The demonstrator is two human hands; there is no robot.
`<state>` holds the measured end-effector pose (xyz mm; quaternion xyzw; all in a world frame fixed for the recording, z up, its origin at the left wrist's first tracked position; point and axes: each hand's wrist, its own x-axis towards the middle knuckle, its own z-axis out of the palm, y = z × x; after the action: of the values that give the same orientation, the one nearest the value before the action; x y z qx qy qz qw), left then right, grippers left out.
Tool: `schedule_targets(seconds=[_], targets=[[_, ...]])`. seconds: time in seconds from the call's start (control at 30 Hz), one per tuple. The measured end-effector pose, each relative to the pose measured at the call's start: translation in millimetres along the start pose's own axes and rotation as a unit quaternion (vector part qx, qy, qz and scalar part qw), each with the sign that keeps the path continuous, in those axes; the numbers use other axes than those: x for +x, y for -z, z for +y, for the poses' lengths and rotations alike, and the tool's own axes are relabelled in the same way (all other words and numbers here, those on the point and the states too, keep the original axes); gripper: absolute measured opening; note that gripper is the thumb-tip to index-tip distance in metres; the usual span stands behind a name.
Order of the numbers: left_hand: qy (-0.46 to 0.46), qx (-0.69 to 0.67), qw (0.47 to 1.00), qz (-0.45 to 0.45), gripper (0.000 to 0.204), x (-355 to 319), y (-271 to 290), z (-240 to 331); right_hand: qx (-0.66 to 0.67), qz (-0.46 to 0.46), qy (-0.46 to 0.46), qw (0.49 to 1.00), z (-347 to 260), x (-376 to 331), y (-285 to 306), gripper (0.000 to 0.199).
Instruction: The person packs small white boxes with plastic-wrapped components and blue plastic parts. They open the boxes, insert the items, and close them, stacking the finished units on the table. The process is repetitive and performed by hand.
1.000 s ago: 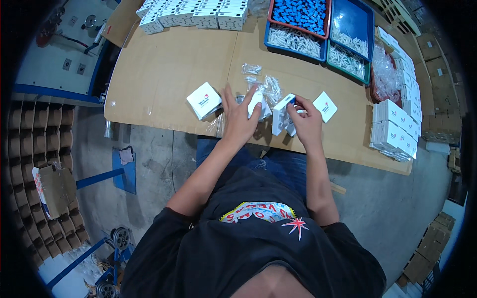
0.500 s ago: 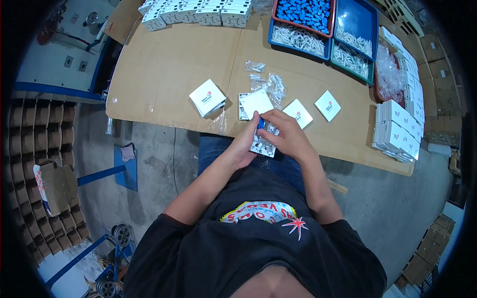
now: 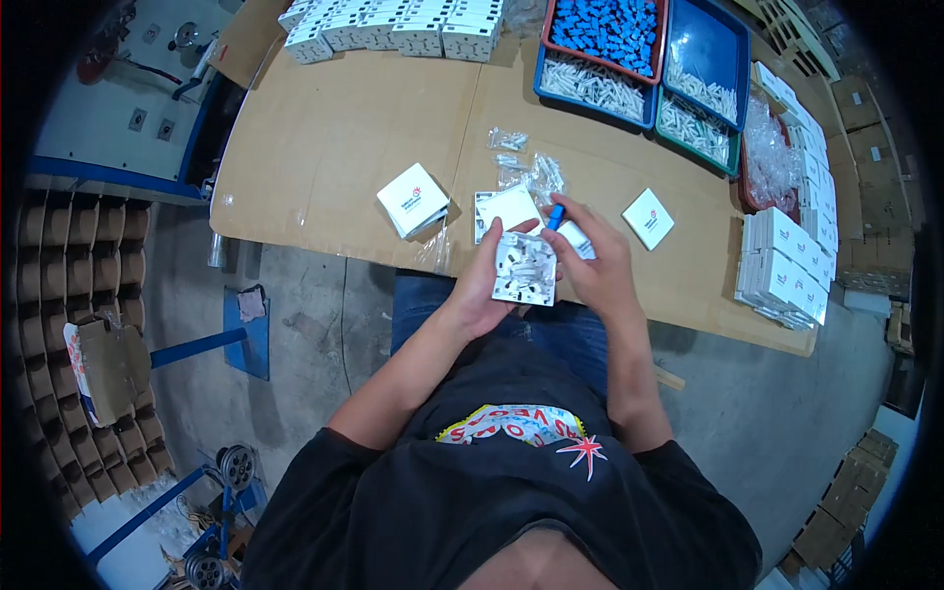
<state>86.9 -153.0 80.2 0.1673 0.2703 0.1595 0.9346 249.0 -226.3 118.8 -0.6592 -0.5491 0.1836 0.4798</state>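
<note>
Above the bench (image 3: 324, 157) edge, the left hand (image 3: 482, 295) cups a white plate (image 3: 524, 268), fingers curled round its side. The right hand (image 3: 602, 264) pinches a small blue part (image 3: 555, 216) beside it. White boxes (image 3: 413, 200) and clear bags (image 3: 526, 172) lie nearby.

1. White square plate (image 3: 524, 267): lower left corner covered by the left hand (image 3: 482, 295); moulded detail on its face too small to read.
2. Blue part (image 3: 556, 215): only one end shows above the right hand (image 3: 595, 265); the rest is hidden under the fingers.
3. Clear bags (image 3: 521, 162): contents too small to tell.
4. Blue tray (image 3: 600, 93): top cut off by the picture's edge.
</note>
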Motion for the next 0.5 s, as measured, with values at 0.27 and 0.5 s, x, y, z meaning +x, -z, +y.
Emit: schedule_targets(seconds=[0.27,0.5], targets=[[0.038,0.049,0.998,-0.005,0.074,13,24,1,-0.144,-0.258,-0.134,0.946,98,132,79,0.054],[0.026,0.019,0.999,-0.024,0.066,6,25,5,-0.083,0.115,0.011,0.99,96,202,77,0.05]])
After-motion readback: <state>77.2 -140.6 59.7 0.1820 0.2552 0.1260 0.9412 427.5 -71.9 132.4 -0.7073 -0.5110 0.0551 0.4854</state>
